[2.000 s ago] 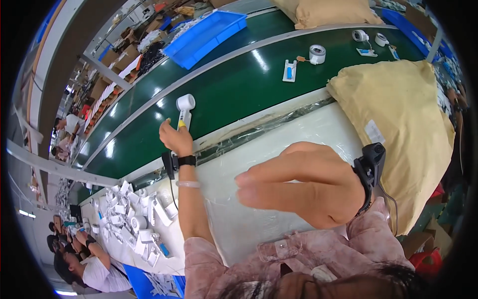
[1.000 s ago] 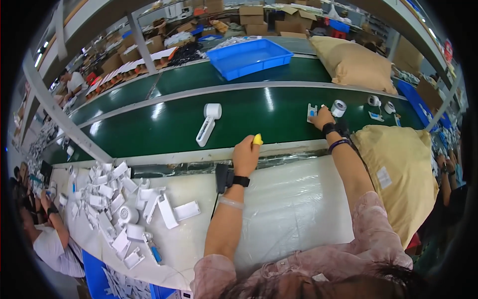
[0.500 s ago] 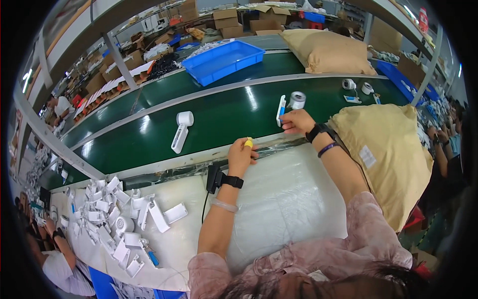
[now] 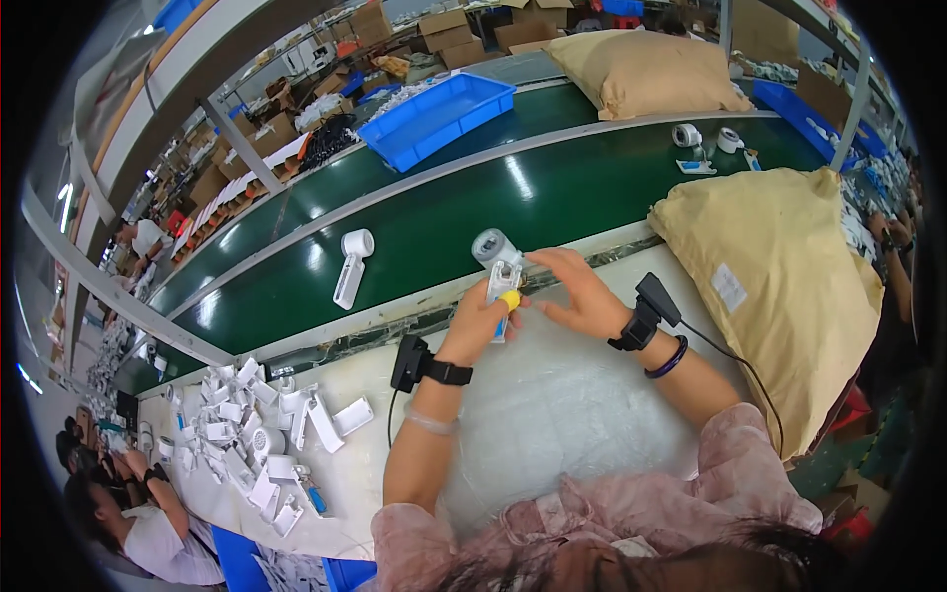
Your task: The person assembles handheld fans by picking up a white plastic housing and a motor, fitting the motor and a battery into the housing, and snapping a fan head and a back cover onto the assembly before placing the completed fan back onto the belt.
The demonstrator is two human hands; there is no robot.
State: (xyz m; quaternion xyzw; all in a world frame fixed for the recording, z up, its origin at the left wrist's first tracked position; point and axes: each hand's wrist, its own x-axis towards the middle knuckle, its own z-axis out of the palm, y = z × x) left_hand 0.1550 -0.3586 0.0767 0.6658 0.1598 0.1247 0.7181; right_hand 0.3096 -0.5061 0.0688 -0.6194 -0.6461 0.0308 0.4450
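Observation:
My left hand [image 4: 475,328] grips the opened white handle of a small handheld fan, just above the near edge of the green belt. The fan's round, clear-rimmed head [image 4: 490,247] points away from me, and a blue part shows inside the handle. A yellow cover [image 4: 510,299] sits on my left thumb tip. Beside the fan, my right hand [image 4: 584,299] has its thumb and fingers apart; its index fingertip is close to the fan head, and I cannot tell whether it touches. Another white fan [image 4: 353,268] lies on the belt to the left.
White plastic casings [image 4: 242,434] are heaped at the left of the work table. A large yellow sack [image 4: 779,286] stands at the right. Beyond are a blue tray [image 4: 434,120], another sack [image 4: 641,74] and fan parts [image 4: 695,166] on the belt. A metal post [image 4: 237,143] rises at the left.
The fan has come off the belt toward me and is now in my left hand. My right hand has drawn back from the belt, and its fingers have spread.

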